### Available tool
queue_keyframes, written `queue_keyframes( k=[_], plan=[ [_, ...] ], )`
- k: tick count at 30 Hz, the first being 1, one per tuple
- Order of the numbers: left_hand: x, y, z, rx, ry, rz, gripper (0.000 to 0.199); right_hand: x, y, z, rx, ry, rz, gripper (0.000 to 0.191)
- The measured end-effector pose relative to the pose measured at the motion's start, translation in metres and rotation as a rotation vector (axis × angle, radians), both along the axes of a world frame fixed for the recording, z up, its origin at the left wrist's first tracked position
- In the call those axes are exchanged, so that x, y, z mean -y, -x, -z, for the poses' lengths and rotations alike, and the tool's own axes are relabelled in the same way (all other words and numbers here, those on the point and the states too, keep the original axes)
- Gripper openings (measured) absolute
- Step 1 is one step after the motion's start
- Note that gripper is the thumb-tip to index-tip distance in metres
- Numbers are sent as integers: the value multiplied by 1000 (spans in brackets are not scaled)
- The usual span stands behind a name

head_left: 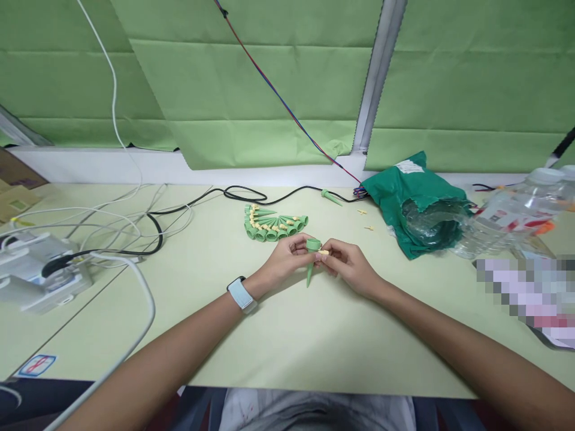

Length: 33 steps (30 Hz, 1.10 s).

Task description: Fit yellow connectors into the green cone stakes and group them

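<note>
My left hand (290, 256) holds a green spike (313, 245), its cup end up and its pointed tip down. Beside it, my right hand (350, 263) pinches a small yellow piece (323, 252) against the spike's side, just below the cup. Whether the two parts are joined cannot be made out. Behind my hands lies a fan of several green spikes (269, 230) with yellow pieces on them. One loose green spike (332, 197) is farther back, and two small yellow pieces (362, 212) lie to its right.
A torn green bag (413, 197) and clear plastic bottles (503, 215) stand at the right. Power adapters (40, 269) with white and black cables cover the left. A black cable (287, 193) runs along the back. A blurred flat item (534, 299) is at the right edge.
</note>
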<state>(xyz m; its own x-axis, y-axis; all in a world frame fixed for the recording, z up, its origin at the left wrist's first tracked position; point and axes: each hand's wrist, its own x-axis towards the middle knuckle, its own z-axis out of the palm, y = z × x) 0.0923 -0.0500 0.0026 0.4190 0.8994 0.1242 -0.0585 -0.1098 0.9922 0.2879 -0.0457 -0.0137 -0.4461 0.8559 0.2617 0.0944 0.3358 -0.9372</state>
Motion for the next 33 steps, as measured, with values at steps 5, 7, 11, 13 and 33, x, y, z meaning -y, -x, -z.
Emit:
queue_keyframes(
  k=[5,7,11,13,33],
  plan=[
    [0,1,1,-2,0,35,22,-5,-5,3,-77,149,-93,29],
    [-1,2,2,-11,10,24,22,-7,-6,6,-104,226,-81,32],
    [-3,4,5,-23,24,-19,22,-10,-3,10,-97,273,-19,36],
    [-4,4,7,-9,27,-26,22,-10,-1,10,-100,275,-15,38],
    [-3,2,6,84,166,49,23,-7,-5,3,-87,223,-51,34]
  ],
)
